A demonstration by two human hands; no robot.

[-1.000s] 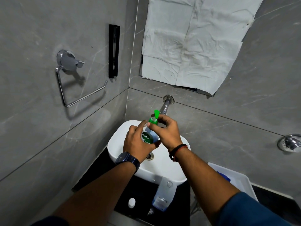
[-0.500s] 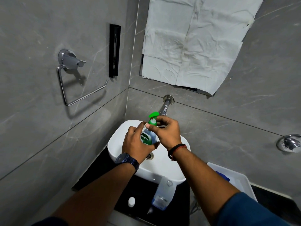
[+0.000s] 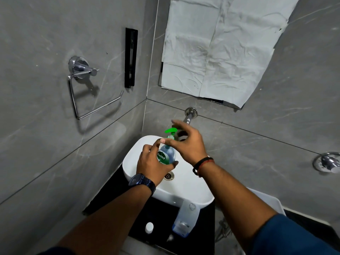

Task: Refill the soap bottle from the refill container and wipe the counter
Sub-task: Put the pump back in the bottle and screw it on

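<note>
Since half a second ago the right hand [image 3: 187, 144] has loosened: its fingers now spread, only thumb and forefinger pinching the green pump [image 3: 170, 132] at the neck. The left hand [image 3: 152, 163] stays wrapped around the soap bottle [image 3: 166, 155], held over the white sink [image 3: 185, 188]. The label reads "Dettol"; smaller print is illegible. The refill container [image 3: 185, 220] lies on the black bench [image 3: 161, 214], partly hidden by the sink's rim.
</note>
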